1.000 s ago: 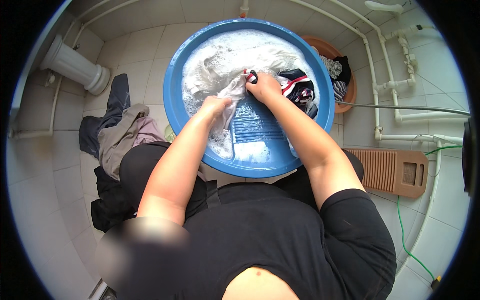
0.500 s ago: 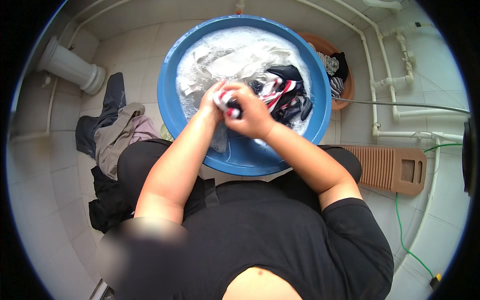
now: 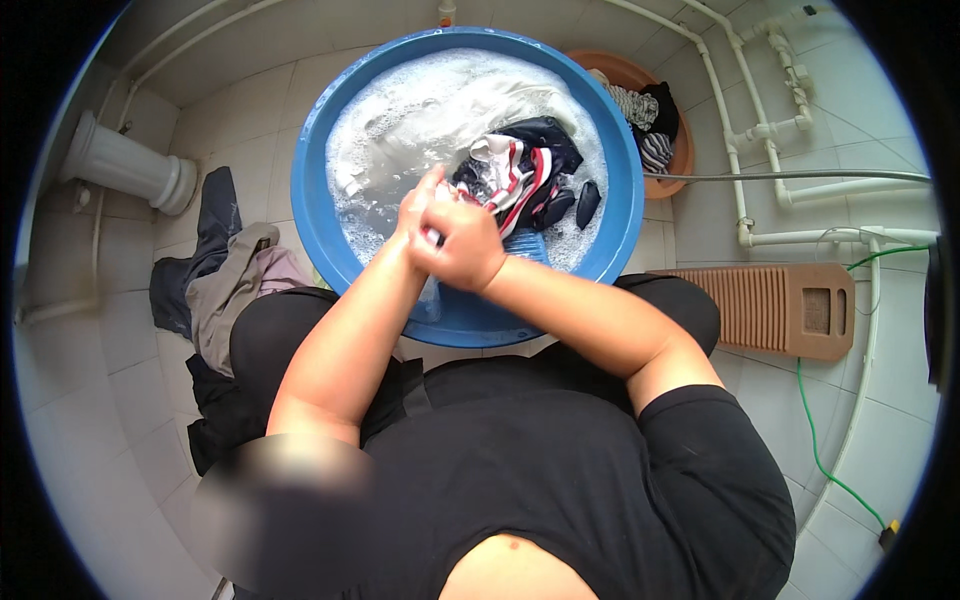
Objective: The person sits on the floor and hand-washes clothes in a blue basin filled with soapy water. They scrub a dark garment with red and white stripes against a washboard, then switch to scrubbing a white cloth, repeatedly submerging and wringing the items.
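A large blue tub (image 3: 309, 200) of sudsy water stands in front of me. In it lies a navy, white and red striped garment (image 3: 517, 185), wet and bunched up. My right hand (image 3: 462, 243) is closed over one end of this garment, near the tub's close side. My left hand (image 3: 416, 212) presses against the right one, gripping the same bunched end; most of what lies between the palms is hidden. Beyond them, a white cloth (image 3: 450, 125) floats among the suds. A ribbed blue surface (image 3: 527, 245) shows in the water beside my right hand.
Behind the tub at the right, an orange basin (image 3: 683, 165) holds dark and striped clothes. A brown washboard (image 3: 755, 305) lies right of my knee. Piled clothes (image 3: 225, 285) lie on the left floor, near a white pillar (image 3: 130, 165). White pipes (image 3: 735, 150) and a hose (image 3: 780, 177) run at right.
Both hands have come down and slightly left, closer to me, with the garment's end in them. The garment's striped part is stretched out more beyond my hands. The whole view has shifted slightly.
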The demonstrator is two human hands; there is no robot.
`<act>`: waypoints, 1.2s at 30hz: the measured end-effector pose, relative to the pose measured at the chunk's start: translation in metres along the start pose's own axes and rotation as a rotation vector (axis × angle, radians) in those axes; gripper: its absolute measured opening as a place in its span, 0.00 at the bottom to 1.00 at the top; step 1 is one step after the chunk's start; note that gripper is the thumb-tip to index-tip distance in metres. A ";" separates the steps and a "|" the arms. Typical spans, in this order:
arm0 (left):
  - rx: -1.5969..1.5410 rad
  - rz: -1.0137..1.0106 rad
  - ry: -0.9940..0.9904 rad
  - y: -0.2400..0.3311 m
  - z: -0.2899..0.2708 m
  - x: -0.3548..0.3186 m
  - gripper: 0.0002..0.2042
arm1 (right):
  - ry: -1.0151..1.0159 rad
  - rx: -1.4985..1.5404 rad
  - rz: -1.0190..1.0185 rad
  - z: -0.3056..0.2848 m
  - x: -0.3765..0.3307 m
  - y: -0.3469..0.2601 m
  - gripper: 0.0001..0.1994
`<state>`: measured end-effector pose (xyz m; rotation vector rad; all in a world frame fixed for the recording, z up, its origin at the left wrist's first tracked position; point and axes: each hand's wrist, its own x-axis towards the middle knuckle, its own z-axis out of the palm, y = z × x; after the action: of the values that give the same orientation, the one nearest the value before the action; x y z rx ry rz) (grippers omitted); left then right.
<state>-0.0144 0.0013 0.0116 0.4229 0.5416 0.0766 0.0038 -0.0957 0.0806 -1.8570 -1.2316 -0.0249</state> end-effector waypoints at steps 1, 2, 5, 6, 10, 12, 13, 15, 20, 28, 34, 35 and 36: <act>-0.012 0.017 -0.049 -0.003 -0.018 0.011 0.11 | -0.028 0.020 0.037 0.001 -0.003 0.000 0.10; -0.024 0.031 -0.099 -0.006 -0.035 0.022 0.11 | 0.025 0.061 0.070 0.006 -0.003 0.012 0.10; -0.014 -0.034 0.328 0.004 0.050 -0.024 0.11 | 0.076 -0.020 0.403 -0.002 0.008 0.045 0.13; 0.019 -0.028 0.241 0.004 0.050 -0.028 0.11 | 0.086 -0.049 0.525 -0.003 0.014 0.066 0.13; 0.069 0.099 0.029 0.022 0.045 -0.019 0.14 | -0.021 -0.223 0.650 -0.006 0.036 0.114 0.16; 0.078 0.267 0.008 0.042 0.024 -0.006 0.22 | 0.013 -0.281 0.416 -0.007 0.049 0.113 0.13; 0.143 0.255 -0.020 0.051 0.018 -0.008 0.19 | 0.015 -0.298 0.310 -0.011 0.053 0.113 0.13; 0.523 0.427 0.254 0.041 -0.010 0.011 0.22 | -0.276 -0.157 0.323 -0.005 0.051 0.120 0.14; 1.024 0.040 0.399 0.037 -0.038 0.016 0.15 | -0.564 -0.541 0.672 -0.010 0.050 0.118 0.23; 0.077 0.285 0.137 0.040 -0.005 0.012 0.10 | -0.097 0.036 0.118 -0.001 0.021 0.075 0.08; 0.179 0.022 0.094 0.018 -0.015 0.019 0.17 | 0.074 0.180 -0.214 0.006 0.012 -0.011 0.08; 0.110 -0.046 0.048 0.016 -0.021 0.021 0.16 | 0.091 0.111 -0.172 0.009 0.009 -0.001 0.09; 0.042 -0.119 -0.002 0.015 -0.022 0.021 0.16 | 0.109 0.037 -0.127 0.011 0.005 0.018 0.10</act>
<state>-0.0072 0.0265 -0.0095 0.4305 0.5659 -0.0499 0.0149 -0.0872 0.0645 -1.7205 -1.2641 -0.1699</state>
